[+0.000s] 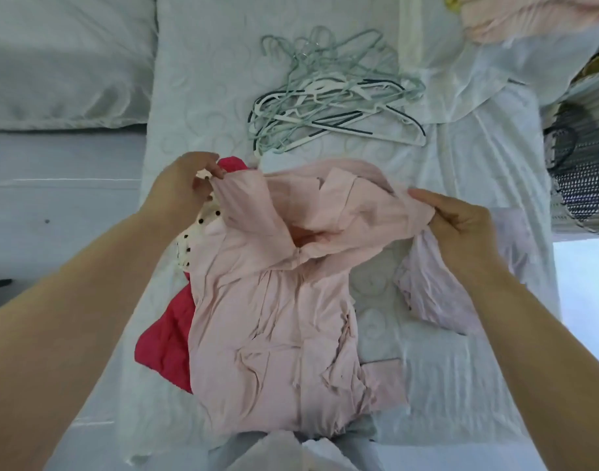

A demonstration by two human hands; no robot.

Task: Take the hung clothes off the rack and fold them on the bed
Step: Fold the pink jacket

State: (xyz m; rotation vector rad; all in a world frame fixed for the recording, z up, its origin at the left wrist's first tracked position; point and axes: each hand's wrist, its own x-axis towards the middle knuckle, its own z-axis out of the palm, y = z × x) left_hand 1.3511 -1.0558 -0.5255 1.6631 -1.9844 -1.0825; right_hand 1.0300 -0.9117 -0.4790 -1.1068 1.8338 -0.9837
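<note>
One bed (206,96) carries the whole job as I watch from my remote station. The task's pink zip-front jacket (274,317) lies rumpled across the middle of it, its lower part flat on the sheet and its upper part lifted.

It lies over a red garment (165,345) on its left side. I judge that a pull or fold from here could drag that piece along or trap it inside the fold.

A tangle of empty hangers (332,96) lies just beyond the jacket's raised top edge. Shaking the cloth out towards them could catch it on a hook.

A lilac garment (434,290) sits beneath my right forearm, where it could be swept out of place. A white garment with dark spots (196,232) peeps out between the jacket and my left wrist, at the same risk of being caught up.

The bunched hood and creased front suggest the fold will come out lumpy unless the jacket is spread first.

My left grip (185,185) pinches the jacket's upper left edge between thumb and fingertips. My right grip (461,222) is closed round a gathered handful of its upper right edge.

I can read no brand, label or writing anywhere. A small pale tab at the left fingertips may be a tag, but it is too blurred to tell.
</note>
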